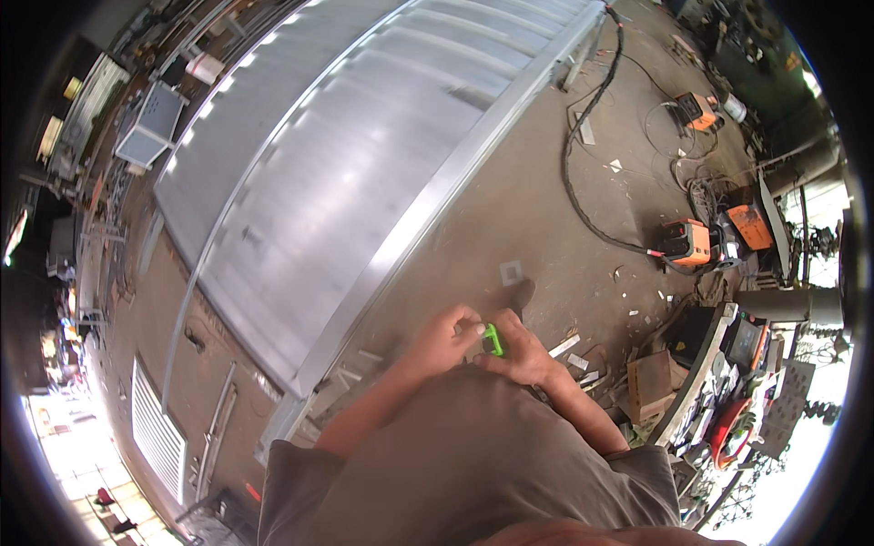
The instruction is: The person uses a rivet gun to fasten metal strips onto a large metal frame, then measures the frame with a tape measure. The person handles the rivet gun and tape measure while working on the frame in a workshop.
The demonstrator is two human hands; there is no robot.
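Note:
In front of my chest, my right hand (519,351) is closed around a small bright green object (492,339) with a dark middle. Its exact kind cannot be made out. My left hand (444,338) is held just beside it, fingers curled and fingertips pinched close to the green edge. Whatever the left fingertips hold, if anything, is too small to name. Beyond my hands, to the left, lies a large ribbed sheet-metal panel (337,173) with a long metal beam (410,227) along its near right side; neither hand touches it.
Orange machines (687,242) stand on the floor at the right, with a thick black cable (566,159) running from one. A cluttered workbench (692,414) and a cardboard box (650,387) are at the lower right. Scraps (564,346) litter the floor. A white slatted panel (157,428) lies left.

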